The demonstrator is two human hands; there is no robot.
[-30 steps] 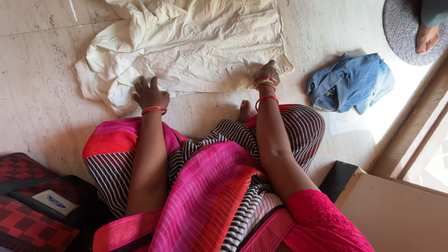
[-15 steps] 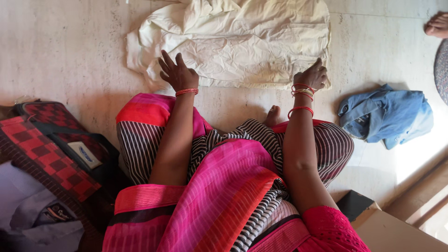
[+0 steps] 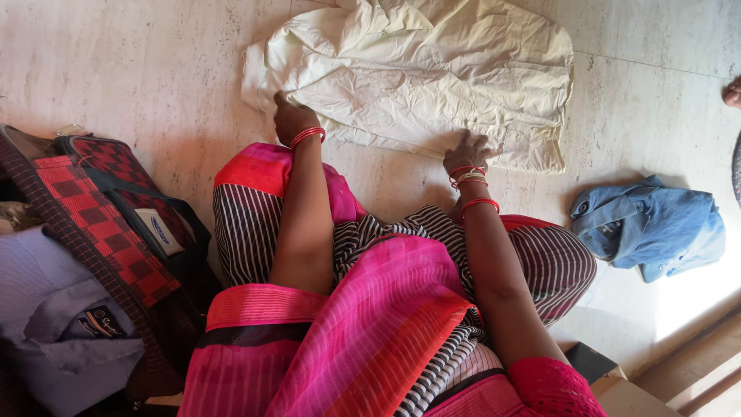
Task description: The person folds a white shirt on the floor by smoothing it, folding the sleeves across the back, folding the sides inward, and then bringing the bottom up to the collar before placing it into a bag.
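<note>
Both hands, left (image 3: 289, 117) & right (image 3: 468, 148), apart, gripping near edge of cream cloth (image 3: 432, 69) on floor (image 3: 116, 69).

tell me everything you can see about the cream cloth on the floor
The cream cloth is a pale off-white garment or sheet that looks like thin woven cotton, heavily creased. It lies spread mostly flat on the light stone floor, with folded layers bunched along its top and a rounded right end. Its far edge runs out of view. The left hand presses on its lower left corner and the right hand rests on its lower edge. A blue denim garment lies apart from it, to the right.
</note>
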